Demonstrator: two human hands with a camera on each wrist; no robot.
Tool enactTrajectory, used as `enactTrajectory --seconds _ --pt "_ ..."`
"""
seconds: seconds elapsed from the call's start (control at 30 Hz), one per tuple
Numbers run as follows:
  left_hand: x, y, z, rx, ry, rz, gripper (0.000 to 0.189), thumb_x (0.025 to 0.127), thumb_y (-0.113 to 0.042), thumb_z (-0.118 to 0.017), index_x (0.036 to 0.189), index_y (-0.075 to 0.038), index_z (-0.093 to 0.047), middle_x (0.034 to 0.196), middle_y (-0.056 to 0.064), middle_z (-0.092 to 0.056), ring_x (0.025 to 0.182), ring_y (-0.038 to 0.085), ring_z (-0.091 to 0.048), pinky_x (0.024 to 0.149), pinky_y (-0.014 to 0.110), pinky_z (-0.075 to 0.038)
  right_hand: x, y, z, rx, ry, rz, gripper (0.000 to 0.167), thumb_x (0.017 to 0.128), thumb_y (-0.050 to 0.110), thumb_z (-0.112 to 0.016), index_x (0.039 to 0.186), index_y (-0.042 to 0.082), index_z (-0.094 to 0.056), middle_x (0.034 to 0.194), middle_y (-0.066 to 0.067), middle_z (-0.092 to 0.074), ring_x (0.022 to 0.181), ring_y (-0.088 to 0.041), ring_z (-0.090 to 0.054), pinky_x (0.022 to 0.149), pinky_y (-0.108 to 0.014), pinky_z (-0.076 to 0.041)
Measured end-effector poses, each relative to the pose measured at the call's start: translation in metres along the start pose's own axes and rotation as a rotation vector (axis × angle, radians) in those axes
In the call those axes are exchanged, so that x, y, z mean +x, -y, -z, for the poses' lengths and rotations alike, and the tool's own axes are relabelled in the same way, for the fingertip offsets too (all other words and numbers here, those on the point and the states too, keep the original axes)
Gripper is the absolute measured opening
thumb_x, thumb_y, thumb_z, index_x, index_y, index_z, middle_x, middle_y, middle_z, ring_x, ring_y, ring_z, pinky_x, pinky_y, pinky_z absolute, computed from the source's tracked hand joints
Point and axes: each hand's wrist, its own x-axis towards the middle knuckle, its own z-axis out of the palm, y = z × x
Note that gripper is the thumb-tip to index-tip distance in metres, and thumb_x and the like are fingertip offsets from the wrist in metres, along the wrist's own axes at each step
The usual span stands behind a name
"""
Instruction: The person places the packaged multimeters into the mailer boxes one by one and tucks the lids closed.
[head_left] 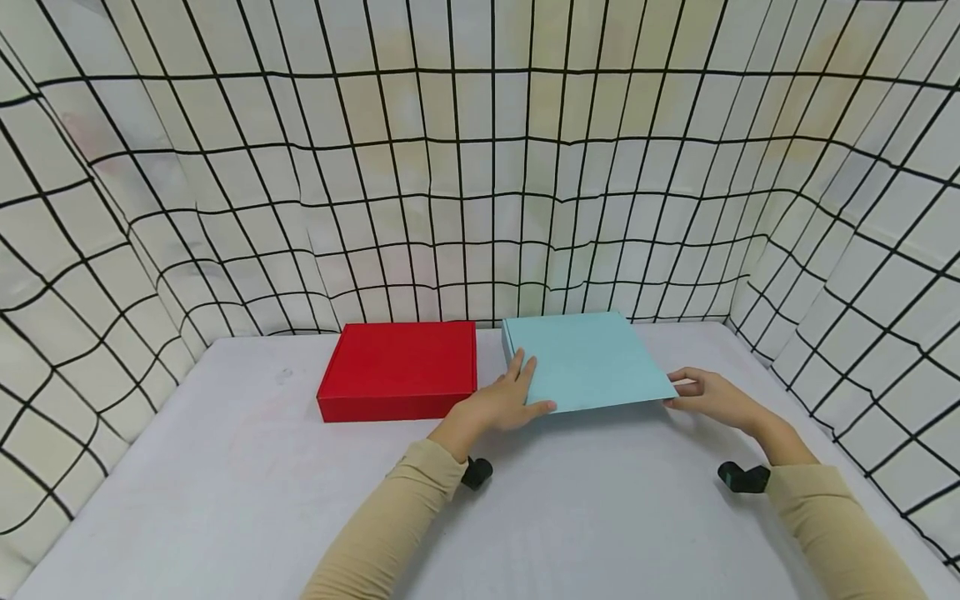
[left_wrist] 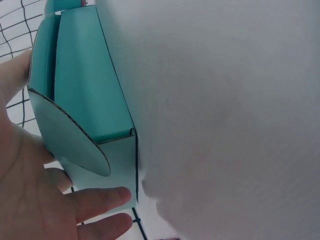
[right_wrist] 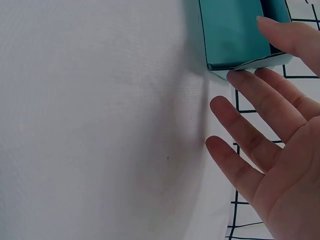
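Observation:
A light blue cardboard box lies toward the back of the table, its lid raised a little along the near edge. In the left wrist view, its front wall shows below the lid, and a rounded side flap hangs out at the corner. My left hand is at the near left corner, fingers extended along the side and thumb at the lid's edge. By the near right corner is my right hand; in the right wrist view its fingers are spread, with thumb and forefinger beside the lid's flap.
A closed red box lies to the left of the blue one, close to my left hand. White cloth covers the table. Black-gridded white walls rise behind and on both sides. Small dark devices sit at both wrists.

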Motion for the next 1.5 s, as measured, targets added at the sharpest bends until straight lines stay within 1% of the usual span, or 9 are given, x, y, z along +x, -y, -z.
enactTrajectory --seconds 0.17,0.43,0.67,0.77,0.97,1.1,1.33,1.43,1.5 --pt "0.0014 0.0009 0.0001 -0.002 0.002 -0.002 0.09 0.102 -0.054 -0.054 0.166 -0.011 -0.007 0.172 0.011 0.005 0.151 0.038 -0.026 0.117 0.053 -0.031 -0.0013 0.0026 0.0003 0.0 -0.004 -0.007 0.049 0.1 0.019 -0.066 0.137 -0.009 -0.05 0.132 -0.026 -0.064 0.123 -0.039 -0.062 0.104 -0.064 -0.042" --pt "0.0029 0.0024 -0.0015 0.004 -0.004 -0.005 0.09 0.102 -0.054 -0.054 0.166 -0.01 -0.008 0.172 0.011 0.004 0.151 0.037 -0.027 0.117 0.052 -0.032 -0.0012 0.0012 0.0002 -0.007 -0.003 -0.018 0.05 0.1 0.022 -0.066 0.137 -0.009 -0.05 0.132 -0.025 -0.064 0.121 -0.035 -0.064 0.105 -0.063 -0.042" --pt "0.0024 0.002 -0.0017 0.0 0.0 0.0 0.09 0.102 -0.054 -0.055 0.166 -0.01 -0.008 0.172 0.011 0.005 0.151 0.037 -0.027 0.117 0.053 -0.031 -0.0006 -0.0008 0.0008 0.015 0.006 -0.015 0.052 0.1 0.021 -0.066 0.138 -0.009 -0.048 0.131 -0.025 -0.065 0.122 -0.036 -0.063 0.105 -0.063 -0.041" --pt "0.0023 0.0024 -0.0015 -0.003 0.0 0.0 0.09 0.102 -0.054 -0.055 0.166 -0.01 -0.008 0.172 0.011 0.004 0.151 0.038 -0.026 0.117 0.053 -0.031 -0.0004 -0.0003 0.002 0.019 0.016 0.001 0.055 0.101 0.02 -0.065 0.142 -0.01 -0.045 0.132 -0.026 -0.064 0.122 -0.037 -0.063 0.105 -0.063 -0.041" --pt "0.0025 0.0025 -0.001 -0.005 0.002 -0.001 0.09 0.102 -0.054 -0.054 0.166 -0.01 -0.007 0.172 0.01 0.005 0.151 0.039 -0.026 0.118 0.052 -0.03 -0.0004 0.0027 0.0051 -0.017 0.011 0.011 0.066 0.099 0.023 -0.069 0.152 -0.003 -0.039 0.134 -0.027 -0.062 0.124 -0.041 -0.061 0.103 -0.068 -0.039" --pt "0.0026 0.0022 -0.0011 -0.006 0.004 0.0 0.09 0.102 -0.054 -0.054 0.166 -0.01 -0.007 0.172 0.01 0.006 0.151 0.038 -0.026 0.118 0.052 -0.03 -0.0004 0.0032 0.0047 -0.017 0.014 0.008 0.068 0.099 0.022 -0.07 0.154 -0.003 -0.037 0.133 -0.027 -0.062 0.126 -0.043 -0.059 0.103 -0.073 -0.035" --pt "0.0021 0.0018 -0.0007 -0.01 0.005 0.0 0.091 0.102 -0.054 -0.055 0.166 -0.01 -0.007 0.172 0.011 0.006 0.151 0.036 -0.027 0.117 0.05 -0.032 -0.0013 0.003 0.0033 -0.01 0.019 0.029 0.07 0.098 0.019 -0.069 0.155 -0.004 -0.035 0.132 -0.028 -0.063 0.126 -0.044 -0.058 0.104 -0.074 -0.032" --pt "0.002 0.0015 -0.0008 -0.008 0.003 -0.001 0.091 0.102 -0.054 -0.055 0.166 -0.01 -0.008 0.172 0.011 0.005 0.151 0.037 -0.027 0.117 0.051 -0.032 -0.0014 0.004 0.0045 -0.03 0.033 0.038 0.072 0.098 0.018 -0.069 0.156 -0.004 -0.033 0.133 -0.029 -0.062 0.126 -0.045 -0.058 0.104 -0.073 -0.034" --pt "0.0024 0.0016 -0.0013 -0.005 -0.001 -0.002 0.091 0.102 -0.053 -0.056 0.166 -0.01 -0.008 0.172 0.011 0.004 0.151 0.038 -0.027 0.117 0.051 -0.032 -0.001 0.0058 0.0068 -0.062 0.044 0.028 0.075 0.097 0.021 -0.071 0.157 -0.003 -0.031 0.135 -0.031 -0.06 0.128 -0.047 -0.056 0.103 -0.071 -0.037"
